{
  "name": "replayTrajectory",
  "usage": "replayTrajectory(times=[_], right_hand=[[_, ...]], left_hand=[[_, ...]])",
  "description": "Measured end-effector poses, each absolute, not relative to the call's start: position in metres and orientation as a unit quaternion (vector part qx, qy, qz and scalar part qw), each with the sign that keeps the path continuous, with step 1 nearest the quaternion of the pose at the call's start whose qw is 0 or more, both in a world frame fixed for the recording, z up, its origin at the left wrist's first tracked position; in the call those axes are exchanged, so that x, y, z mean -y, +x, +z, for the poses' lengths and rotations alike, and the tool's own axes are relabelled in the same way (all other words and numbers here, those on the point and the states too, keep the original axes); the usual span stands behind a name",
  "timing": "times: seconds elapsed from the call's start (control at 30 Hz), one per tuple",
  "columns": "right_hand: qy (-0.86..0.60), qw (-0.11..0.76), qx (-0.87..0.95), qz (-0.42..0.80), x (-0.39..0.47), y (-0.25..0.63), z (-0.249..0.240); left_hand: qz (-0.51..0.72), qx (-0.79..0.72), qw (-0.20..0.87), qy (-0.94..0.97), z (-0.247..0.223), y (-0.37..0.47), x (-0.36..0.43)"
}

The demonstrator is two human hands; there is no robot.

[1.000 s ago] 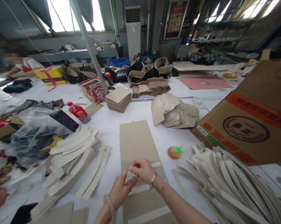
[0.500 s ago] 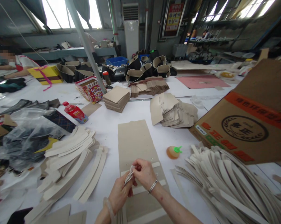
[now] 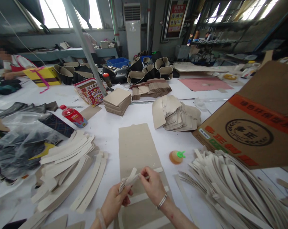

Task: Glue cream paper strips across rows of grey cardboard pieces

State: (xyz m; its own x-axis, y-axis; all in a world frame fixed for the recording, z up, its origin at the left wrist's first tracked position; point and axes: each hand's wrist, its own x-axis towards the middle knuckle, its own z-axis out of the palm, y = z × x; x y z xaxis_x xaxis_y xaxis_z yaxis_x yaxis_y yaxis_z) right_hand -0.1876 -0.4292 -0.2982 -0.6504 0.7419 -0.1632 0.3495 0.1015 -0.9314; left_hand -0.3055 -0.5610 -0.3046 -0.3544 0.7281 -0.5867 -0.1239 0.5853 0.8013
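Observation:
My left hand is closed on a small bunch of pale strips, whose ends stick up past the fingers. My right hand pinches the end of one thin strip that runs across from that bunch. Both hands are over a long grey-beige cardboard panel. White strips lie crosswise on the panel, partly hidden by the hands. Right of the panel, a squat bottle with a green nozzle holds amber liquid.
Curved cardboard strips are piled at left, and a big heap of long strips lies at right. Behind stand stacked cardboard pieces, a fanned pile and a large carton. A person works at far left.
My hands have moved slightly apart, the right one to the right. A strip now stretches between them and the bunch stands more spread. The view has shifted slightly.

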Motion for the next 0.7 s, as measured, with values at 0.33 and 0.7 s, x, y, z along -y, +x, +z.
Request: replayTrajectory(times=[0.33, 0.7], right_hand=[[-0.419, 0.149, 0.479, 0.756, 0.383, -0.161, -0.339], [-0.48, 0.134, 0.496, 0.711, 0.332, -0.177, -0.359]], left_hand=[[0.381, -0.75, 0.476, 0.253, -0.311, -0.341, 0.577], [0.426, -0.8, 0.398, 0.142, -0.33, -0.376, 0.541]])
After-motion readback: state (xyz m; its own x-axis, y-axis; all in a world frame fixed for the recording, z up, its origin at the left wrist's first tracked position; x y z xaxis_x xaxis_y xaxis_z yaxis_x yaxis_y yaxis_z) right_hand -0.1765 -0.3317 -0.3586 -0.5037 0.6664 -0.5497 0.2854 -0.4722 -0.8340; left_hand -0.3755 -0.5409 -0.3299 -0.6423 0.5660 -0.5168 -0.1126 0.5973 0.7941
